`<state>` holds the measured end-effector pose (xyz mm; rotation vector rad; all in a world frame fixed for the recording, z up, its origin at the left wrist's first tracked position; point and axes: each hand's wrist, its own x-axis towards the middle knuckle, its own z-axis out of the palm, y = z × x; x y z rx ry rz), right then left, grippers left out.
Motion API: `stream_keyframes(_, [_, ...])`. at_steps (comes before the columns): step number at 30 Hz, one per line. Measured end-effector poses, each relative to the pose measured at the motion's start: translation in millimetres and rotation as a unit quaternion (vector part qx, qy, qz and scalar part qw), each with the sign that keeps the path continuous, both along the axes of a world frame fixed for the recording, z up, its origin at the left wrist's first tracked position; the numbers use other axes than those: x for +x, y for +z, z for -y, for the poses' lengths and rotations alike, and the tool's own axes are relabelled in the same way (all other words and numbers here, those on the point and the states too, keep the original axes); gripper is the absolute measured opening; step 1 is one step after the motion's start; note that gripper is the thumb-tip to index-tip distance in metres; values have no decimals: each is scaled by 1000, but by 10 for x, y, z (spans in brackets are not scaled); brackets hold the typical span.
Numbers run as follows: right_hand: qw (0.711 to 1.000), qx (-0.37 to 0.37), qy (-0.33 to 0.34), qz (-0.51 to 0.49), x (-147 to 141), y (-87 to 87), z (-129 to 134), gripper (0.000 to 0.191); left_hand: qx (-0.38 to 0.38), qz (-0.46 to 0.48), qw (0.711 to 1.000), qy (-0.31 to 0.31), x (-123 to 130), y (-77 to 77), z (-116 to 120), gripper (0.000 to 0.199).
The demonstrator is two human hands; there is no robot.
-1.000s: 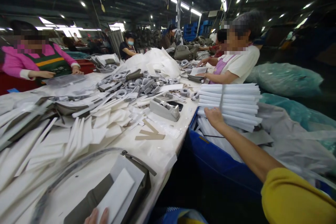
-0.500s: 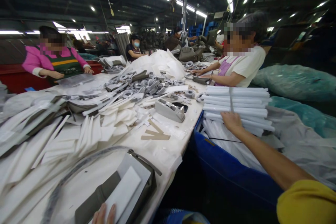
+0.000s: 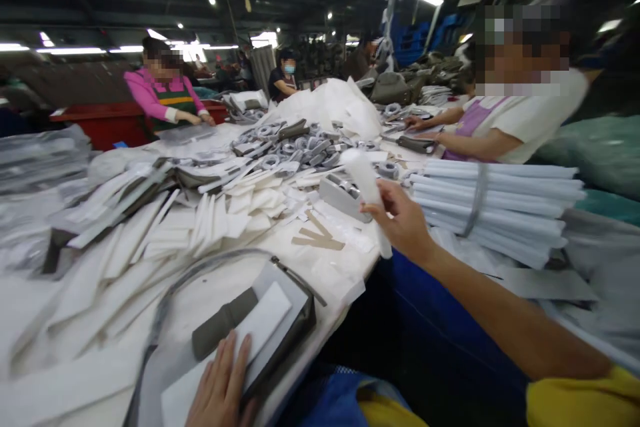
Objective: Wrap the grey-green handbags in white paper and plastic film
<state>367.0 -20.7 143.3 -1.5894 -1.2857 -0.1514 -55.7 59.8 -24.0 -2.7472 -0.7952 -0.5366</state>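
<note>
My right hand (image 3: 403,217) is closed on a white foam roll (image 3: 364,180), held upright over the table's right edge. Beside it is a banded bundle of white rolls (image 3: 500,203). My left hand (image 3: 223,380) lies with fingers stretched out on a white strip (image 3: 267,323), which rests over a grey-green bag (image 3: 300,327) at the near edge. The bag's long strap (image 3: 175,287) curves around on the white tabletop. A tape dispenser (image 3: 343,199) stands just left of my right hand.
White foam strips (image 3: 220,217) spread across the left and middle. Grey rings (image 3: 310,150) and a white sheet heap (image 3: 335,107) lie farther back. A blue bin (image 3: 430,307) is at the right. A person (image 3: 490,120) works at the right, another in pink (image 3: 165,97) opposite.
My right hand has moved left from the bundle and now holds a white roll. My left hand has come further into view on the strip. The camera view has shifted right-to-left.
</note>
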Motion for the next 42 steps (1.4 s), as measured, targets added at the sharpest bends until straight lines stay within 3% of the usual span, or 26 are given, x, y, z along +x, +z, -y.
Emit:
stream_keyframes(2, [975,34,89,-199,-441,34,126,41,-23,-14,999,23,36,193,92,78])
stream_keyframes(4, [919,0,138,-369,-795,-74,300,39,-64,-42,997,32,73,368,140,79])
stream_keyframes(7, [791,-150,275,-525,-1141,-424,615,41,-134,-82,987,38,91,588,124,79])
stream_keyframes(9, [698,-262,380,-547,-1245,-641,808,47,-186,-108,975,45,88,722,80,78])
stream_keyframes(10, [672,-300,414,-536,-1261,-710,882,50,-212,-120,969,50,88,787,52,76])
stream_keyframes(11, [671,-322,431,-511,-1253,-749,934,52,-235,-128,962,54,91,851,21,75])
stream_keyframes(12, [695,-330,432,-471,-1228,-760,963,53,-256,-134,956,55,97,912,-13,72])
stream_keyframes(16, [868,-293,373,-148,-1089,-724,909,36,-313,-156,936,42,139,1101,-146,66])
stream_keyframes(18, [904,-247,346,33,-1111,-790,838,39,-324,-164,931,34,154,1150,-187,64])
stream_keyframes(20, [910,-181,334,164,-1236,-924,751,43,-324,-162,932,26,162,1169,-202,61])
stream_keyframes(22, [913,-102,319,232,-1441,-1079,633,43,-318,-156,935,22,168,1167,-190,60])
stream_keyframes(25, [931,-3,266,252,-1782,-1263,393,37,-309,-155,938,31,177,1157,-140,60])
stream_keyframes(28, [941,50,222,249,-2013,-1388,168,37,-308,-154,938,41,171,1168,-84,61])
stream_keyframes(32, [947,58,217,230,-2094,-1540,39,36,-313,-142,938,36,118,1151,-31,64])
stream_keyframes(36, [949,61,229,207,-2082,-1632,18,30,-278,-102,955,30,87,949,57,80])
stream_keyframes(39, [943,52,264,197,-2015,-1595,32,27,-220,-65,972,54,105,738,138,74])
stream_keyframes(42, [920,28,313,234,-1817,-1489,108,31,-191,-53,979,51,119,631,170,77])
